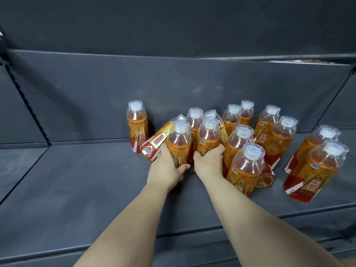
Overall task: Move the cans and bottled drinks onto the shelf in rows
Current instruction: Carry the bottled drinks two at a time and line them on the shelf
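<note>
Both curled: left hand [166, 168] grips left bottle [179, 141], right hand [209, 160] right bottle [208, 137].

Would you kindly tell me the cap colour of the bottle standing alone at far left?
The cap is white; the head view shows it best.

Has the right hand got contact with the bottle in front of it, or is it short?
Touching. In the head view the right hand has its fingers curled round the bottle low on its body, no gap.
</note>
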Tool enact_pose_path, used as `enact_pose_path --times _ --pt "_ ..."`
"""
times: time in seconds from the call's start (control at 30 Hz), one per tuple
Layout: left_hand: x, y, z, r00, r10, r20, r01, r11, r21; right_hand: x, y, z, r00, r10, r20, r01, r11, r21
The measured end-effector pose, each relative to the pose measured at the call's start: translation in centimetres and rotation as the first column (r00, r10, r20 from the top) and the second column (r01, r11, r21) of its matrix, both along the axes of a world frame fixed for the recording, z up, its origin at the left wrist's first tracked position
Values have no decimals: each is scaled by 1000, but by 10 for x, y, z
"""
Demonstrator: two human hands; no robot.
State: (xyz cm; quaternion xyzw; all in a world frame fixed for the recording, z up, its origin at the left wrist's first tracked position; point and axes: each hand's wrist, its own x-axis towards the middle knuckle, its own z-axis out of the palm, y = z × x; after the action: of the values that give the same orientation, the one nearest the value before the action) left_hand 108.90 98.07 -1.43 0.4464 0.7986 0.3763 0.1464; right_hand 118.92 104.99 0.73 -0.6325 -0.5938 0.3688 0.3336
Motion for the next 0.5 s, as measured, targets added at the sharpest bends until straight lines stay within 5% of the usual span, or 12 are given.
enact_pose_path --times 0.5 --pt "-2 -20 2 998 64 24 -65 997 32 -3 -10 -5 994 20 106 -25 999 44"
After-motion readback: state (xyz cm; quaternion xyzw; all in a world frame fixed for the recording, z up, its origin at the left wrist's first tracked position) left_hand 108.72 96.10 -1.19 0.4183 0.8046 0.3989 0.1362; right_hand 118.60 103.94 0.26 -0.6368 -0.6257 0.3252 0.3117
